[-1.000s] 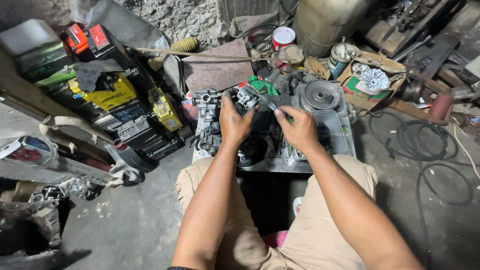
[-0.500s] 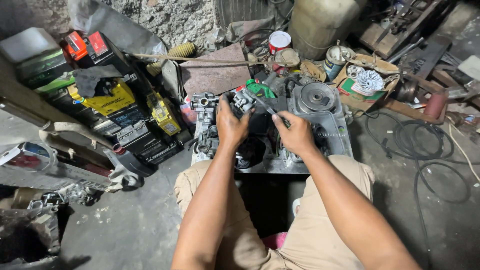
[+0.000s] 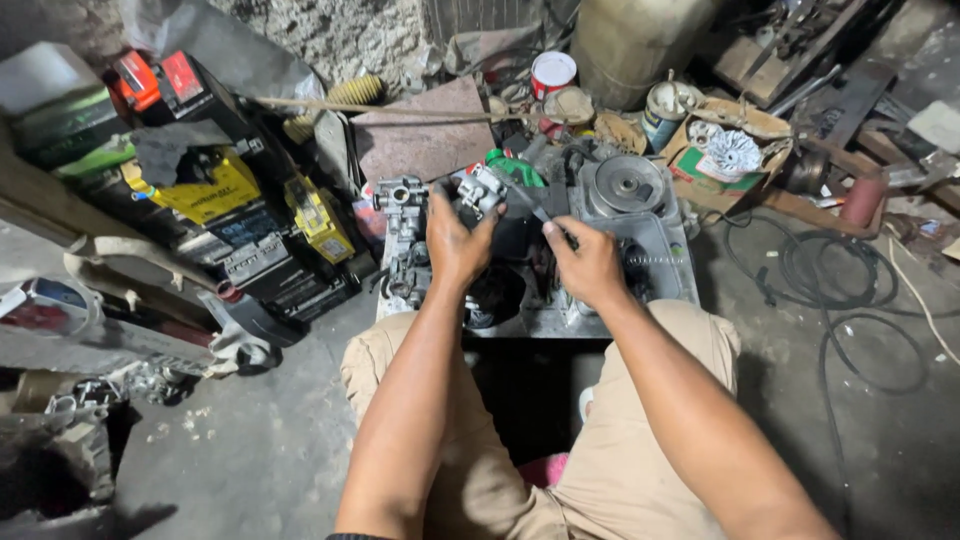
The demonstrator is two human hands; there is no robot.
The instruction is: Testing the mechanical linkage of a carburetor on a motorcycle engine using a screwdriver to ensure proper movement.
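My left hand (image 3: 455, 240) grips a small silver metal engine part (image 3: 478, 190), like a carburetor, held above a low metal work table (image 3: 560, 320). My right hand (image 3: 588, 262) holds a slim dark tool (image 3: 540, 205) whose tip reaches toward that part. Both hands hover over a greasy engine casing (image 3: 640, 250) with a round pulley (image 3: 625, 185) on top. Another grey metal casting (image 3: 400, 200) sits just left of my left hand. My knees in tan trousers (image 3: 620, 460) frame the table's near edge.
Stacked vehicle batteries (image 3: 215, 200) with red, yellow and black cases lean at the left. A cardboard box (image 3: 735, 150) with a white finned part, cans (image 3: 553, 72) and a large drum (image 3: 640, 40) stand behind. Black cables (image 3: 850, 290) coil on the concrete floor at right.
My hands have stayed on the part and tool; the left hand shifted slightly on the silver part and the view tilted a little.
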